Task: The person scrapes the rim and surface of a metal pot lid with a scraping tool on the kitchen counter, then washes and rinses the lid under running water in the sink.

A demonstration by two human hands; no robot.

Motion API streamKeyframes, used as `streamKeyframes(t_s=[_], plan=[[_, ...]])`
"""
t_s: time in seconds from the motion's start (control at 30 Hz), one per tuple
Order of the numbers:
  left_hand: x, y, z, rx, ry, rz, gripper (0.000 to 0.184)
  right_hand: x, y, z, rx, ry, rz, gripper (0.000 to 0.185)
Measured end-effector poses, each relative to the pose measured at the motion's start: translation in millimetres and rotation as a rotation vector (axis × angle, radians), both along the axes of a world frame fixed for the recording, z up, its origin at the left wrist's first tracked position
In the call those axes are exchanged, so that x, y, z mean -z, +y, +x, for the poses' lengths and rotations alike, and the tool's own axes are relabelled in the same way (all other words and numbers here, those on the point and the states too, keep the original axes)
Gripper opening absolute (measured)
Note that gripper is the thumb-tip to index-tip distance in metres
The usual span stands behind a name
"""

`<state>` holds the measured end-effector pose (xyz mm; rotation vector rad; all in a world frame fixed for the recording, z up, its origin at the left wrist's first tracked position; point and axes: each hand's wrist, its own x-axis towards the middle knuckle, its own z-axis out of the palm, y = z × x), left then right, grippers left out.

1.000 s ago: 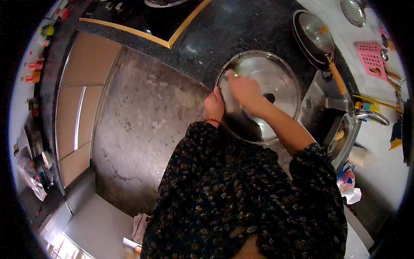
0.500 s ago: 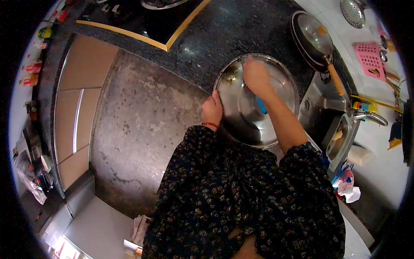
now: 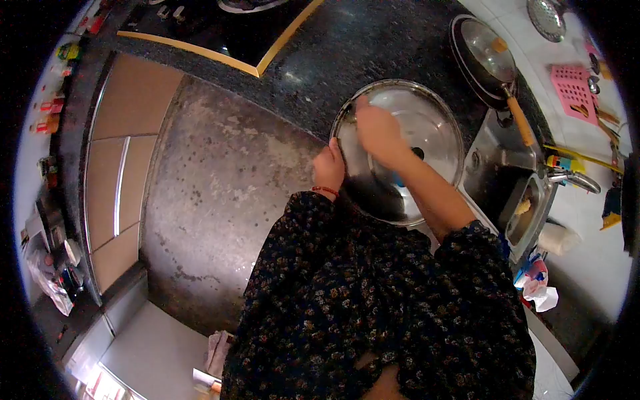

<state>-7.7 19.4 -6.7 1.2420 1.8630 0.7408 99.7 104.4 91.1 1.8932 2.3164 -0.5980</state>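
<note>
A large round shiny steel lid (image 3: 437, 130) with a dark spot near its middle lies on the counter in front of me. My left hand (image 3: 328, 167) grips the lid's left rim, thumb along the edge. Over the upper left part of the lid, my right hand (image 3: 380, 130) is closed, its fingertips near the rim. A bit of a blue handle (image 3: 399, 179) shows below that hand; its working end is hidden by the fingers.
A frying pan (image 3: 483, 50) with a wooden handle sits at the back right beside the steel sink (image 3: 493, 143) and tap (image 3: 580, 180). A black hob (image 3: 200, 30) with a gold edge is at the far left. A pink rack (image 3: 573, 90) hangs on the wall.
My right hand has moved left across the lid with the blue-handled tool, uncovering the dark spot in the middle. The left hand stays on the rim.
</note>
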Motion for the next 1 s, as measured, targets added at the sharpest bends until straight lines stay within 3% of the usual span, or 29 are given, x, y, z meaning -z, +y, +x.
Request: streamKeyframes(t_s=[0.23, 0.37, 0.47, 0.67, 1.0], plan=[[-2, 2, 1, -0.026, 0.019, -0.026, 0.053, -15, -25, -15, -0.105, -0.023, -0.083, 0.02], [3, 3, 2, -0.019, 0.066, -0.007, 0.053, 20, -12, 15, -0.097, 0.081, 0.09, 0.019], [-3, 2, 1, -0.009, 0.085, 0.012, 0.053, 41, 12, 43, 0.084, 0.069, 0.131, 0.022], [-5, 3, 3, -0.039, 0.028, -0.005, 0.052, 9, 29, 43, 0.235, 0.088, 0.076, 0.017], [-8, 2, 0, 0.007, 0.028, 0.017, 0.053, 4, 17, 24, -0.005, -0.07, 0.127, 0.021]])
